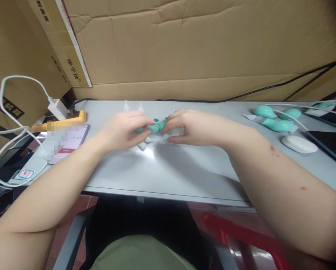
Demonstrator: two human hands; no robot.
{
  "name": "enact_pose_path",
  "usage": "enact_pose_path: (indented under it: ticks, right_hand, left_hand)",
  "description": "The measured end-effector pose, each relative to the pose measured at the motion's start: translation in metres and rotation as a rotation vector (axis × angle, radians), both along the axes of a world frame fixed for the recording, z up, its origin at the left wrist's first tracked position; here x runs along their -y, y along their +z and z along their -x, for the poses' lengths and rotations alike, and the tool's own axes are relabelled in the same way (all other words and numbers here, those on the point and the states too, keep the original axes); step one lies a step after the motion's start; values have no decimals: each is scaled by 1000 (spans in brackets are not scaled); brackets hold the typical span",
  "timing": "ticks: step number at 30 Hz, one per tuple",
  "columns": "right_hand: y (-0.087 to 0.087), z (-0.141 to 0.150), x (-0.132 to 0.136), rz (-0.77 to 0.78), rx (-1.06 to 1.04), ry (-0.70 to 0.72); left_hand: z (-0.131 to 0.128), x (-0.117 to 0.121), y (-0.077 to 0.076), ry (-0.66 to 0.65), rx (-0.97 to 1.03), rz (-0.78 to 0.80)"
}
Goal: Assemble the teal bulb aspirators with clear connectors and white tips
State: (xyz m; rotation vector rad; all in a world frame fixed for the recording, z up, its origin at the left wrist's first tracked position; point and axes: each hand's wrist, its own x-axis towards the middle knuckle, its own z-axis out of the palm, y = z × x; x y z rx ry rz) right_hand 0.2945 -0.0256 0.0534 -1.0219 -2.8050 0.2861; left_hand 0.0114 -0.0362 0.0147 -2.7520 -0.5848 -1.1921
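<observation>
Near the table's back, my left hand (125,129) curves with thumb and fingers apart, its fingertips beside a small teal bulb-shaped piece (154,128) with an open round neck. More teal shows behind those fingers. Opposite it, my right hand (183,125) is also curved, with a wide gap between thumb and fingers. Its fingertips are at a second teal necked piece (163,122), mostly hidden by them. Crumpled white wrapping (142,146) lies under the left hand, and pale wrapping (175,132) shows inside the right hand's gap. Whether the fingertips touch the teal pieces is unclear.
Several teal bulb-shaped pieces (279,124) lie at the right, beside a white rounded case (299,144) and a dark phone (331,144). A lit phone (72,140), yellow tool (79,117) and white charger (58,109) with looped cable are at left. Cardboard (207,45) stands behind.
</observation>
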Motion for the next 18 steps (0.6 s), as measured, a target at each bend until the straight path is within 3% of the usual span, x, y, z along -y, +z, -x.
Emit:
enact_pose_path:
  ticks: [5, 9, 18]
  right_hand:
    - [-13, -3, 5, -41, -98, 17]
    - [-17, -7, 3, -54, -148, 59]
    - [-20, -11, -1, 34, -96, -16]
  left_hand:
    - [3, 0, -2, -72, -141, 220]
    - [4, 0, -1, -47, -213, 339]
    - [4, 2, 3, -17, -218, 449]
